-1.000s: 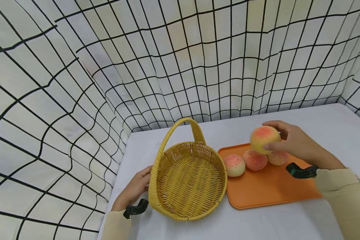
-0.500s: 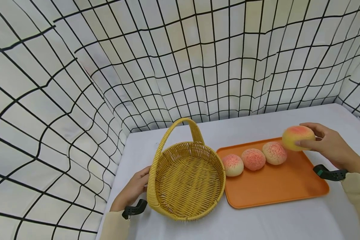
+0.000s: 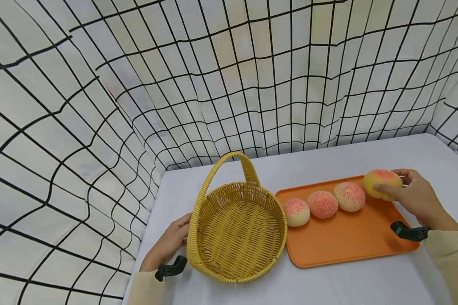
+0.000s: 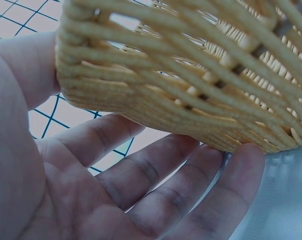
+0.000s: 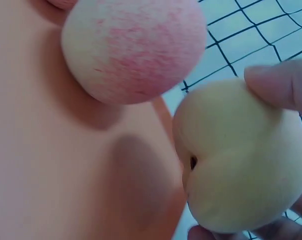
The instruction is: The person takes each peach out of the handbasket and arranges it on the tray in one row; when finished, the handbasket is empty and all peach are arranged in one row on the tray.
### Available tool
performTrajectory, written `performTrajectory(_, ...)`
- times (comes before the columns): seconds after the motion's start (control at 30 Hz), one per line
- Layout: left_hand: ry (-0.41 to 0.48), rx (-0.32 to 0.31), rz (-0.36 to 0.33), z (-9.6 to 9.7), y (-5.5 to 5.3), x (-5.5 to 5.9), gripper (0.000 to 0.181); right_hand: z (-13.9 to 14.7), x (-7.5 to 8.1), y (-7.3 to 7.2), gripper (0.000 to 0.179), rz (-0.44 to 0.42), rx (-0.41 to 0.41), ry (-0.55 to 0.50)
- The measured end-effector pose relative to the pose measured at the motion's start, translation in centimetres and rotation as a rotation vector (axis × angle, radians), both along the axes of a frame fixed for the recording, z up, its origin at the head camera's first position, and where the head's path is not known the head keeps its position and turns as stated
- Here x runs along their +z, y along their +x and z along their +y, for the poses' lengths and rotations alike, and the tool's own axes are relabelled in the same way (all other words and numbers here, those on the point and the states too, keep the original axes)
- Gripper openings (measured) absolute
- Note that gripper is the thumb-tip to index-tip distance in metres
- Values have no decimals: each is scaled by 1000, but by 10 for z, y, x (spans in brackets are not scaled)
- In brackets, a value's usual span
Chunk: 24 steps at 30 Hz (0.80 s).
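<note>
In the head view, my right hand [image 3: 420,197] holds a yellow peach with a red blush [image 3: 381,183] between thumb and fingers. The peach hangs over the back right corner of the orange tray [image 3: 347,239], casting a shadow there in the right wrist view. Its pale underside with a small dark hole faces that camera. Three pink-speckled peaches lie in a row along the tray: a left one [image 3: 296,212], a middle one [image 3: 322,204] and a right one [image 3: 349,196]. My left hand [image 3: 168,242] holds the yellow wicker basket [image 3: 242,239] by its left side, fingertips against the woven wall.
The basket's arched handle [image 3: 213,178] rises above its rim, and its right side meets the tray's left edge. A white cloth covers the table [image 3: 309,286]. Behind and to the left hangs a white curtain with a black grid [image 3: 229,84].
My right hand has carried the yellow peach rightward from above the row to the tray's back right corner, then slightly lower. My left hand and the basket have stayed in place.
</note>
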<state>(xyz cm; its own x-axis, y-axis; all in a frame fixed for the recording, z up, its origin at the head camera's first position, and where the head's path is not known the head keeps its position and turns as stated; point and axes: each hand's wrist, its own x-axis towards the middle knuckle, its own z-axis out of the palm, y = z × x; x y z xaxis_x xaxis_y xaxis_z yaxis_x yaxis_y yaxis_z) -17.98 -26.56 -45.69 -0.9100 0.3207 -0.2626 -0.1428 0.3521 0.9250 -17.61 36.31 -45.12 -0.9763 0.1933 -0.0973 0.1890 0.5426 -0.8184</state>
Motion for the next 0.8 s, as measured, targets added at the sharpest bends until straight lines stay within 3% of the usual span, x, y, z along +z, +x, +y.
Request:
performTrajectory(0.23,-2,-4,-5,1,-1,-2,52,-8,-8,8,103,-42,-32,-7)
performTrajectory(0.4,-3,-10,-7,1,-2,-4,53,-15,-6,11,105,-37,-56,48)
performTrajectory(0.8,-30,-24,18,0,0,-1,52,-18,1,12,97,-61,45,201)
